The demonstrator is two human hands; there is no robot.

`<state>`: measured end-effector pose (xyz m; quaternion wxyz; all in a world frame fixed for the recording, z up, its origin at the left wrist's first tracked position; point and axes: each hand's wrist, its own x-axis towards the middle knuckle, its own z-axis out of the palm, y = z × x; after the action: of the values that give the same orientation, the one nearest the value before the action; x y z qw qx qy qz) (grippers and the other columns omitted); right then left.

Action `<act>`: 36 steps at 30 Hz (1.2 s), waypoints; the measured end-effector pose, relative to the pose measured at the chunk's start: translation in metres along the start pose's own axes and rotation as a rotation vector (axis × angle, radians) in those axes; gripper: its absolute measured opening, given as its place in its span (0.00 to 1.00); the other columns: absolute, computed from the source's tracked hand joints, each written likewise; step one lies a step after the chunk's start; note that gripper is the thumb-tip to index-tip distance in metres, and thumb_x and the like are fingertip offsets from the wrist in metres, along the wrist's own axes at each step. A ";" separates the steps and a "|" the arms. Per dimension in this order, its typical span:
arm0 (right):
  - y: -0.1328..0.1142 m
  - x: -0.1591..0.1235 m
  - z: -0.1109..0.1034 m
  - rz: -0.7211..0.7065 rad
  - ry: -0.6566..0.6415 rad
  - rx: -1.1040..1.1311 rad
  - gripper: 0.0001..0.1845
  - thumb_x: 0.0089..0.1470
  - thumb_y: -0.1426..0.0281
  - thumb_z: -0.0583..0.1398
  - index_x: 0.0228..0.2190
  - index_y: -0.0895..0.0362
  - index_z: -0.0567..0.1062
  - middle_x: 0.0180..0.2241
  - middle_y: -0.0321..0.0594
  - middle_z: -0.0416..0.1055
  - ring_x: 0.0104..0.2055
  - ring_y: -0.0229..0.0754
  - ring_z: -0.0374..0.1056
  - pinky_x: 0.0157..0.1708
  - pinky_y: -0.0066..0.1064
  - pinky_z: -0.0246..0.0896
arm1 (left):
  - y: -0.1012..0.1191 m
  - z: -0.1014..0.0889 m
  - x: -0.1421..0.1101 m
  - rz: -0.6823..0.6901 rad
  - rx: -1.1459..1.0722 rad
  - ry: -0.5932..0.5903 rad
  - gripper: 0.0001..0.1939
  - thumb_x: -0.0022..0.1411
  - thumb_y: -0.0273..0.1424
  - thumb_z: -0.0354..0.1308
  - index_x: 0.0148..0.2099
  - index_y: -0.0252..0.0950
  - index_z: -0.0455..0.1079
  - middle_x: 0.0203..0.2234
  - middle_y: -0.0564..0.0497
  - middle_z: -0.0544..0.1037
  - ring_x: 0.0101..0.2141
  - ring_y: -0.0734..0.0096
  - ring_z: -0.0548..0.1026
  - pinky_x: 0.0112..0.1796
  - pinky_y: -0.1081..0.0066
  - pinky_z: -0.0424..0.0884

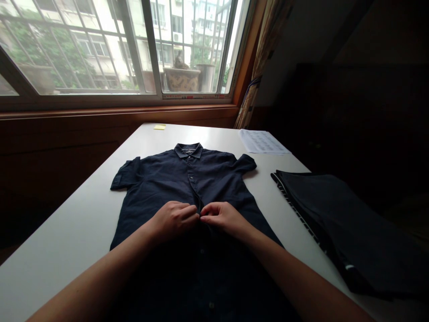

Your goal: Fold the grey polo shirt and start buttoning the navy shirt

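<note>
A dark navy short-sleeved shirt [161,179] lies front side up, its collar toward the window and its sleeves spread to both sides. At the middle of its button placket, my left hand [176,218] is closed, the fingers pinching the cloth edge. My right hand [224,218] meets it there, thumb and forefinger pinched together on the same placket. Small light buttons show above and below the hands. Whatever button sits between the fingertips is hidden. The placket gapes slightly just above the hands.
The shirt rests on a white table [83,214]. Dark folded trousers [338,214] with a striped edge lie at the right. Printed sheets [263,141] are at the back right, a yellow sticky note [160,127] at the back left. Behind stands a barred window [110,49] beside a tied curtain [258,76].
</note>
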<state>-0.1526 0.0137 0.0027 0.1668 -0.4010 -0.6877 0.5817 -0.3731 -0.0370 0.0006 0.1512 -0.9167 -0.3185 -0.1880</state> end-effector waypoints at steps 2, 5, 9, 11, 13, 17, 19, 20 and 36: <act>-0.001 0.000 0.001 -0.007 0.008 -0.009 0.18 0.47 0.59 0.68 0.35 0.60 0.80 0.20 0.30 0.65 0.20 0.30 0.55 0.19 0.24 0.48 | -0.001 0.000 0.000 -0.031 -0.039 -0.018 0.10 0.72 0.29 0.48 0.37 0.37 0.67 0.29 0.54 0.71 0.25 0.73 0.67 0.25 0.70 0.61; -0.002 0.000 0.002 0.000 0.010 -0.009 0.17 0.47 0.60 0.68 0.35 0.61 0.80 0.20 0.30 0.65 0.20 0.30 0.55 0.19 0.24 0.47 | -0.002 0.000 -0.001 -0.034 -0.091 -0.053 0.07 0.72 0.29 0.49 0.49 0.37 0.67 0.34 0.52 0.74 0.30 0.72 0.72 0.28 0.72 0.66; -0.003 -0.001 0.001 0.011 0.000 0.003 0.16 0.47 0.61 0.68 0.35 0.61 0.80 0.20 0.30 0.66 0.20 0.30 0.55 0.20 0.24 0.46 | -0.003 -0.001 -0.003 -0.017 -0.112 -0.090 0.08 0.73 0.29 0.49 0.50 0.37 0.68 0.37 0.51 0.75 0.33 0.72 0.73 0.30 0.72 0.68; -0.003 0.000 0.001 0.015 -0.010 0.018 0.17 0.46 0.61 0.68 0.35 0.60 0.80 0.19 0.29 0.65 0.19 0.30 0.55 0.20 0.24 0.46 | -0.004 -0.001 -0.004 -0.015 -0.123 -0.090 0.08 0.73 0.29 0.49 0.48 0.36 0.68 0.36 0.51 0.75 0.32 0.74 0.73 0.29 0.73 0.69; -0.003 0.000 0.000 0.018 -0.023 0.035 0.18 0.46 0.60 0.69 0.35 0.61 0.80 0.19 0.29 0.65 0.19 0.30 0.54 0.20 0.24 0.46 | -0.004 -0.002 -0.004 -0.014 -0.135 -0.079 0.08 0.73 0.28 0.48 0.46 0.36 0.69 0.36 0.51 0.75 0.31 0.75 0.73 0.29 0.74 0.69; 0.000 0.001 -0.002 0.010 -0.049 0.043 0.18 0.46 0.61 0.68 0.36 0.61 0.80 0.19 0.28 0.64 0.19 0.30 0.55 0.20 0.24 0.47 | -0.005 -0.001 -0.005 -0.018 -0.137 -0.063 0.09 0.73 0.28 0.48 0.46 0.36 0.69 0.36 0.51 0.75 0.30 0.75 0.73 0.28 0.74 0.68; 0.001 0.001 -0.003 0.006 -0.056 0.040 0.18 0.47 0.61 0.68 0.37 0.60 0.80 0.19 0.28 0.64 0.19 0.30 0.55 0.19 0.24 0.47 | -0.005 0.000 -0.005 -0.017 -0.140 -0.058 0.09 0.73 0.29 0.47 0.45 0.36 0.69 0.35 0.51 0.75 0.30 0.75 0.73 0.28 0.74 0.67; 0.001 0.001 -0.003 0.006 -0.058 0.038 0.17 0.47 0.61 0.68 0.37 0.60 0.80 0.19 0.28 0.64 0.19 0.30 0.55 0.19 0.23 0.47 | -0.005 0.000 -0.005 -0.016 -0.143 -0.057 0.09 0.74 0.29 0.47 0.45 0.35 0.69 0.34 0.51 0.75 0.29 0.75 0.73 0.28 0.74 0.67; -0.005 -0.001 -0.001 0.009 -0.042 0.076 0.19 0.46 0.61 0.68 0.38 0.61 0.80 0.19 0.28 0.64 0.19 0.30 0.55 0.20 0.24 0.48 | -0.004 0.003 -0.002 -0.065 -0.228 -0.022 0.08 0.71 0.27 0.50 0.47 0.34 0.69 0.46 0.46 0.75 0.38 0.73 0.75 0.37 0.74 0.75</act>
<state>-0.1528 0.0137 0.0085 0.1647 -0.3851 -0.6669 0.6163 -0.3768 -0.0338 -0.0020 0.0361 -0.9191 -0.3264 -0.2179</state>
